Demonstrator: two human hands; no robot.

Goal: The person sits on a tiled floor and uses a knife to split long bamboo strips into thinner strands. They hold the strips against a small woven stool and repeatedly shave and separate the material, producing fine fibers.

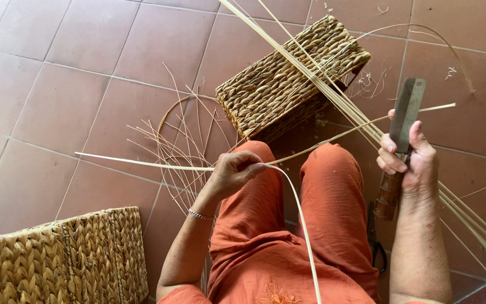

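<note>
My left hand (233, 171) pinches a pale flat cane strip (142, 162) above my left knee; the strip runs left over the floor and curves down across my orange trousers (333, 191). My right hand (410, 160) grips a knife (405, 115) with a flat metal blade pointing up and a brown wooden handle below the fist. A second thin strip (338, 137) stretches from my left hand toward the blade.
A woven straw basket (288, 76) lies tilted on the red floor tiles (74, 84) ahead of my knees. Another woven basket (57, 259) stands at lower left. A bundle of long cane strips (468, 219) crosses diagonally on the right. Thin loose canes (181, 146) fan out by my left knee.
</note>
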